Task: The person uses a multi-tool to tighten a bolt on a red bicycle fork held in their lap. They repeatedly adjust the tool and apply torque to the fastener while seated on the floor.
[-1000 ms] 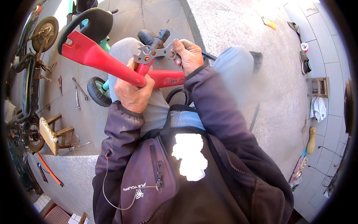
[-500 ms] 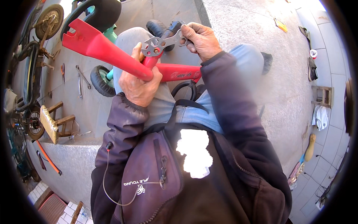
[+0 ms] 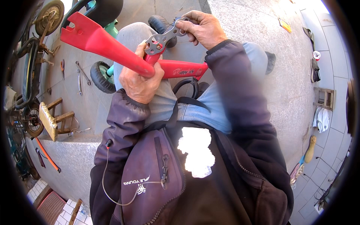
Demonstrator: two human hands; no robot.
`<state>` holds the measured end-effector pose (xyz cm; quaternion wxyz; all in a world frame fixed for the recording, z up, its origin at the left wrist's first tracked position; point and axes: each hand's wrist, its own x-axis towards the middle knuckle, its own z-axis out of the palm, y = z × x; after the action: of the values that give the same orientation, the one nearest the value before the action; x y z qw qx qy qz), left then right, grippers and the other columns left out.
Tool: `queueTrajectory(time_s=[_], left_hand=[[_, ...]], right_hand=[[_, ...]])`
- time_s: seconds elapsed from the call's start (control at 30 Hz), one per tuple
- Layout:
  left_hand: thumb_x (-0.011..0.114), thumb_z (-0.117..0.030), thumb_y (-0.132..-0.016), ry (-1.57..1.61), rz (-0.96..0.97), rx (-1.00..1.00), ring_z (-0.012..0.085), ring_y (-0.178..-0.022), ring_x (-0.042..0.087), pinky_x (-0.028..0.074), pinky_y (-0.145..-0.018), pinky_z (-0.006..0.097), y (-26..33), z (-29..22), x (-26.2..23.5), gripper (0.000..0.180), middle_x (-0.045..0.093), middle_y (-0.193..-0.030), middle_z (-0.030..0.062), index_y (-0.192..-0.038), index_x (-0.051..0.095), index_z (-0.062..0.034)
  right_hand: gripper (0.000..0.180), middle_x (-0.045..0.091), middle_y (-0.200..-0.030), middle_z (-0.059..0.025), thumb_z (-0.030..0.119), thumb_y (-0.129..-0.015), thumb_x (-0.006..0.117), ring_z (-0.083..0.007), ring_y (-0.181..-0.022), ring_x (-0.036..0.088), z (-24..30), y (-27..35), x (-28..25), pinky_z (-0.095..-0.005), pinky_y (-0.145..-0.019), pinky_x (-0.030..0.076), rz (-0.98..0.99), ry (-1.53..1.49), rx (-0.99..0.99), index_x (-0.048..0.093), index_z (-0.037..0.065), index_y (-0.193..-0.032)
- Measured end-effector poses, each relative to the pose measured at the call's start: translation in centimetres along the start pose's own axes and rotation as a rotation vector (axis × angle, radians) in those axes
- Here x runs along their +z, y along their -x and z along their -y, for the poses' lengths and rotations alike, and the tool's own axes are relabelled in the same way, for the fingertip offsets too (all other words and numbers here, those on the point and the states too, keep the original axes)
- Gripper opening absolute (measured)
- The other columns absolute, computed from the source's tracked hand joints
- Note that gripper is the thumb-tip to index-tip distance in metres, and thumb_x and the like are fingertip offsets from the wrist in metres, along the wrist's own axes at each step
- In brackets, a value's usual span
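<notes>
Your flat grey wrench (image 3: 162, 39), at the upper centre of the view, has its left end over a bolt on the red frame (image 3: 108, 45), which stretches from upper left to centre. Your right hand (image 3: 205, 30) pinches the wrench's other end; your left hand (image 3: 139, 83) grips the red frame. Toward the left edge, a wooden stool (image 3: 48, 120) rests on its side below two loose wrenches (image 3: 79, 82).

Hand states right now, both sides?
Left hand: closed around the red frame, near its joint.
Right hand: closed, pinching one end of the flat multi-hole wrench between thumb and fingers.
</notes>
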<state>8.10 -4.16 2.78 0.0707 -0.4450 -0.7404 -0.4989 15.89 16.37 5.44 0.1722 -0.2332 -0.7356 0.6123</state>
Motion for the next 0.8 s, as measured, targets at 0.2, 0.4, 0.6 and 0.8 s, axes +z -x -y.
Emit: queueTrajectory(time_s=[0.2,0.4,0.6,0.8], left_hand=[[0.071,-0.003,-0.069,0.01,-0.02,-0.024,0.0306,-0.076,0.066,0.052,-0.069,0.035,-0.1,-0.2,0.0,0.053,0.065,-0.088,0.0195,-0.118,0.055,0.0063],[0.067,-0.001,-0.077,0.06,0.053,-0.069,0.0216,-0.09,0.064,0.051,-0.082,0.033,0.4,0.2,-0.1,0.059,0.063,-0.1,0.0165,-0.132,0.046,0.0024],[0.071,-0.003,-0.07,0.08,-0.022,-0.01,0.0295,-0.08,0.068,0.054,-0.071,0.034,0.2,0.2,0.2,0.055,0.066,-0.095,0.0203,-0.121,0.053,0.0069],[0.067,0.0,-0.078,0.161,0.051,-0.123,0.0243,-0.099,0.062,0.051,-0.087,0.034,0.6,0.1,0.1,0.061,0.061,-0.109,0.0207,-0.134,0.044,0.0028]], right_hand=[[0.024,0.062,-0.068,-0.0033,0.022,-0.084,0.071,-0.0054,-0.048,0.052,-1.6,0.9,1.1,-0.0206,-0.042,0.041,-0.071,-0.127,-0.023,0.065,0.0,-0.091],[0.026,0.062,-0.065,-0.0028,0.023,-0.083,0.072,-0.006,-0.046,0.052,-1.5,1.1,1.5,-0.0219,-0.041,0.04,-0.145,-0.1,-0.063,0.065,-0.001,-0.09],[0.023,0.067,-0.075,-0.0057,0.023,-0.086,0.069,-0.0104,-0.053,0.058,-0.6,0.2,0.9,-0.0238,-0.048,0.045,-0.151,0.257,-0.165,0.065,0.003,-0.098],[0.03,0.069,-0.076,-0.0115,0.032,-0.081,0.072,-0.0203,-0.067,0.067,0.7,-1.6,0.2,-0.03,-0.063,0.051,-0.093,0.384,-0.415,0.069,0.003,-0.09]])
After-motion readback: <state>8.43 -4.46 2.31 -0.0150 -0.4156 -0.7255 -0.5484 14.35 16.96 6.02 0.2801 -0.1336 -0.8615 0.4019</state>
